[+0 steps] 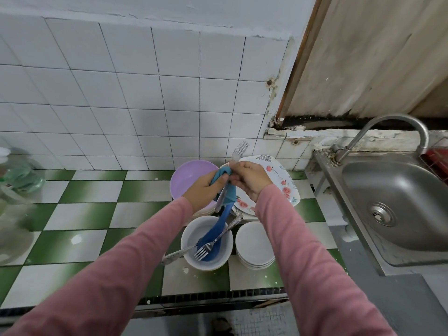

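My left hand (206, 190) grips a blue cloth (229, 190) wrapped round the handle of a metal fork (240, 151). The fork's tines point up toward the tiled wall. My right hand (249, 178) holds the same fork just below the tines, fingers curled round it. Both hands hover above the dishes at the back of the counter. Below them stands a white bowl (189, 241) with a blue plastic spoon (215, 231), a second fork (208, 246) and another metal utensil handle (174, 255) in it.
A purple bowl (189, 173) and a floral plate (281, 175) lean by the wall. A stack of white saucers (254, 246) sits right of the white bowl. The steel sink (392, 202) with its tap (397, 122) is at right. A blurred bottle (17, 173) stands far left on the green-checked counter (92, 214).
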`<act>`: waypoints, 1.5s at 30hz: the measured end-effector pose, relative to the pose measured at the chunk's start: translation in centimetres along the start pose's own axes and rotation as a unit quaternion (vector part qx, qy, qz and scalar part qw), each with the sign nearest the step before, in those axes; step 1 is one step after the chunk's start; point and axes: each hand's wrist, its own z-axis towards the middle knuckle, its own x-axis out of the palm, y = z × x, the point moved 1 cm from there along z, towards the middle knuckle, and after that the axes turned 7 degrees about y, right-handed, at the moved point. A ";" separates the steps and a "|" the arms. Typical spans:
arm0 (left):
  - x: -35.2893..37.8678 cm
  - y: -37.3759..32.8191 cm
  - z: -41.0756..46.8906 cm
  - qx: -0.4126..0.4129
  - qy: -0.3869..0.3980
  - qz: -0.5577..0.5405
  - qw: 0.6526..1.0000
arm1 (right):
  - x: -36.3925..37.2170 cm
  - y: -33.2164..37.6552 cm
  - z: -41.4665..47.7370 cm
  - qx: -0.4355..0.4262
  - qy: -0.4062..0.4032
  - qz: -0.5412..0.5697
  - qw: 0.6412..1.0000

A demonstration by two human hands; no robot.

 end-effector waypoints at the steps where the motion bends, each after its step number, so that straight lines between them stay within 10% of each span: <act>1: -0.1 0.1 0.0 -0.006 0.003 0.003 1.000 | -0.2 0.0 0.1 0.001 -0.001 0.006 1.000; 11: -0.4 1.2 -0.2 -0.031 0.010 0.003 0.999 | -2.7 -0.4 0.4 -0.010 -0.077 0.127 0.989; 19: 0.5 0.2 0.2 0.010 -0.187 -0.031 0.982 | -2.0 -2.3 -1.0 0.007 -0.110 0.037 0.993; 23: 1.3 0.2 0.7 0.110 -0.076 0.182 0.974 | -0.2 -2.2 -1.5 0.002 -0.062 0.093 0.994; 27: 2.2 2.2 1.2 0.184 -0.016 0.438 0.880 | -0.5 -1.7 -1.5 -0.001 -0.112 0.099 0.989; 45: 0.4 3.1 -0.1 0.191 -0.043 0.431 0.881 | -0.7 -2.6 -2.1 -0.054 -0.127 0.005 0.990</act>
